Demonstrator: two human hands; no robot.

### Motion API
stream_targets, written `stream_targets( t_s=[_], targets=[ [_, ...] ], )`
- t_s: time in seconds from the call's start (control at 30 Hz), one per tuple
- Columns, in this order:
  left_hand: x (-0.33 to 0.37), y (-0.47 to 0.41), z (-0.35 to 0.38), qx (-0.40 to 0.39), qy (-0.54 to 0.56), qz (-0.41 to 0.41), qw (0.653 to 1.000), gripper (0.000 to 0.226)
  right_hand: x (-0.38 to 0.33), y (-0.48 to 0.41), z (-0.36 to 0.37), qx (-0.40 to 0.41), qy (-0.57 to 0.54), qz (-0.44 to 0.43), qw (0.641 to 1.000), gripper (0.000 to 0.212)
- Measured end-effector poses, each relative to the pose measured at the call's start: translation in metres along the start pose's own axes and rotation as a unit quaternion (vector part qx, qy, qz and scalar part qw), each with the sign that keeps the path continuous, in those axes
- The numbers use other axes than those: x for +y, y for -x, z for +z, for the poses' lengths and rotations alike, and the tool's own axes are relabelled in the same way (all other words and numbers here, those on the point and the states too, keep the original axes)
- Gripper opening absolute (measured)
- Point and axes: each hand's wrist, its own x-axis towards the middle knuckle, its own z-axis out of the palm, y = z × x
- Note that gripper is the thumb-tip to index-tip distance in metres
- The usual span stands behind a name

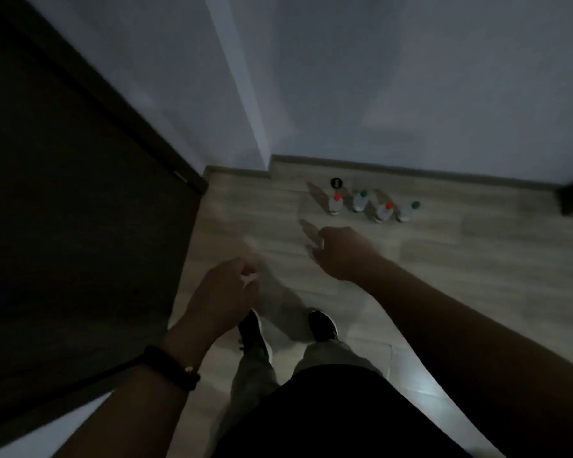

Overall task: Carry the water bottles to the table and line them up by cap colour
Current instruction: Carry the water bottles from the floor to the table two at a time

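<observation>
Nothing carried yet: four clear plastic red- and green-capped water bottles (pixel 359 202) stand at the far edge of the pale wooden floor (pixel 477 259); left hand (pixel 224 292) and right hand (pixel 341 254) loosely curled, empty.

- First bottle (pixel 335 203): clear, red cap, standing on floor (pixel 477 246), leftmost in a row near wall (pixel 411 94).
- Second bottle (pixel 360 201): green cap, standing just beside.
- Third bottle (pixel 384 211): red cap, standing.
- Fourth bottle (pixel 407 211): green cap, standing, rightmost.

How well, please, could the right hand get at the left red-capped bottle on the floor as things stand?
Probably yes: the right hand hangs short of the left red-capped bottle, with only bare floor between them, though stooping seems needed.
</observation>
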Motion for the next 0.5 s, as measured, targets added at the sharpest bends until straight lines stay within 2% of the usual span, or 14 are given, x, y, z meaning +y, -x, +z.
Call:
stream_targets(
  t_s=[0.1, 0.27, 0.37, 0.5],
  targets=[
    [-0.004, -0.037, 0.006, -0.024, 0.000, 0.052, 0.998, 0.026, 0.012, 0.002, 0.010, 0.022, -0.030, 0.074, 0.997, 0.045],
    [-0.023, -0.086, 0.033, -0.114, -0.030, 0.120, 0.986, 0.030, 0.028, 0.013, 0.050, 0.049, -0.076, 0.192, 0.977, 0.044],
    [-0.035, -0.103, 0.049, -0.151, -0.056, 0.145, 0.976, 0.033, 0.035, 0.018, 0.078, 0.055, -0.108, 0.237, 0.964, 0.050],
    [-0.052, -0.126, 0.079, -0.155, -0.061, 0.149, 0.975, 0.030, 0.051, 0.006, 0.124, 0.041, -0.130, 0.265, 0.955, 0.053]
  ],
)
